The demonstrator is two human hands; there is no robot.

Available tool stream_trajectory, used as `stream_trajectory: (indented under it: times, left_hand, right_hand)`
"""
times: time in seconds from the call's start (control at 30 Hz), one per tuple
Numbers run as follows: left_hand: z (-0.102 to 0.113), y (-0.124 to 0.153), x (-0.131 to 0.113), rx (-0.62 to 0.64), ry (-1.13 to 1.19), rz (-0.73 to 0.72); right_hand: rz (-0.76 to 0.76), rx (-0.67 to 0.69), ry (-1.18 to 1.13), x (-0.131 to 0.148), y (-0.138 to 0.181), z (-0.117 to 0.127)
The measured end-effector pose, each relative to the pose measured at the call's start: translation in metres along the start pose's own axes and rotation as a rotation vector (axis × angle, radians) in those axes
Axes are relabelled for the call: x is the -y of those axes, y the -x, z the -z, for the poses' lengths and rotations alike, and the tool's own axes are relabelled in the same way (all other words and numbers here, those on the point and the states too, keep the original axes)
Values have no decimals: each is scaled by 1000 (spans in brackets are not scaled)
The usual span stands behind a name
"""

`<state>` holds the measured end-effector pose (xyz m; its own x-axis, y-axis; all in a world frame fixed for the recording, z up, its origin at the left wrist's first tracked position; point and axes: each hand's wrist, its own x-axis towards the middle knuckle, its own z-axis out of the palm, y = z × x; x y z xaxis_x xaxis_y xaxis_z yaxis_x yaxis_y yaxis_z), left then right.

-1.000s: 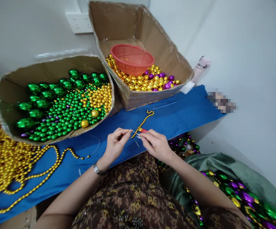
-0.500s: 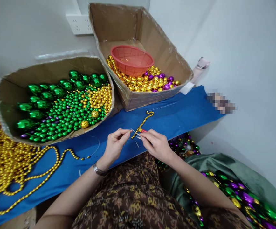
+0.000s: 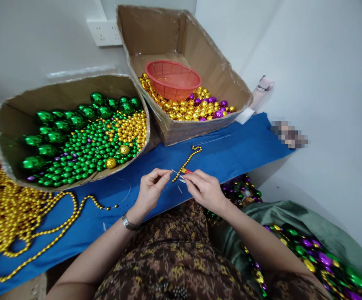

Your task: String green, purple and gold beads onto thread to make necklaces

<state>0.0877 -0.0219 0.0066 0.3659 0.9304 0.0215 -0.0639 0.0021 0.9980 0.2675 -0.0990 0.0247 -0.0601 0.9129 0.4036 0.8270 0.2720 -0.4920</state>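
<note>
My left hand [image 3: 152,189] is closed in a pinch, thumb against forefinger, above the blue cloth [image 3: 243,139]. Facing it, my right hand [image 3: 206,191] is also closed in a pinch. Between the fingertips runs a thin pale strand [image 3: 177,173]; whether it is thread or a needle I cannot tell. A red and yellow object [image 3: 187,171] shows at my right fingers, mostly hidden; whether the hand holds it is unclear. Just beyond my fingers a short string of gold beads [image 3: 188,160] lies on the cloth.
A cardboard box [image 3: 74,81] of green and gold beads stands at left. Behind, another box [image 3: 181,132] holds gold and purple beads and a red basket [image 3: 173,79]. Long gold bead strings [image 3: 15,212] are heaped left. Mixed beads lie on green fabric [image 3: 293,212] at right.
</note>
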Motion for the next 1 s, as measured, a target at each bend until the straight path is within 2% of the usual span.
stream_trajectory:
  times: [0.47, 0.57, 0.8, 0.93, 1.0]
  left_hand:
    - [-1, 1, 1, -2, 40, 10]
    - [-3, 0, 2, 0, 114, 77]
    - [-9, -4, -7, -29, 360, 347]
    - [-10, -7, -11, 14, 401, 371]
    - [-10, -8, -12, 22, 410, 363]
  right_hand:
    - [4, -6, -15, 1, 1, -3]
    - [2, 1, -13, 2, 1, -4]
    - [31, 22, 26, 4, 0, -9]
    - [28, 63, 2, 4, -2, -8]
    - [-17, 106, -140, 4, -3, -6]
